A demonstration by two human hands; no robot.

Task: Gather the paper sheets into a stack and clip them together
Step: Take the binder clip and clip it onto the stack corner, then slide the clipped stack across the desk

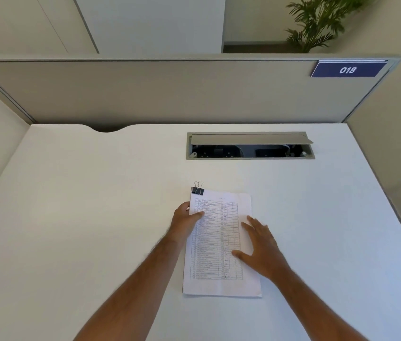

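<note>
A stack of white paper sheets (219, 244) with a printed table on top lies on the white desk (96, 217). A black binder clip (198, 190) grips its far left corner, wire handles standing up. My left hand (186, 220) holds the stack's left edge, thumb on top of the page and fingers under or beside the edge. My right hand (262, 246) rests flat on the right side of the stack with its fingers spread.
A grey cable hatch (250, 145) with its lid raised sits in the desk beyond the papers. A beige partition (169, 92) with a blue "018" label (347, 69) borders the far edge. A plant (317, 20) stands behind.
</note>
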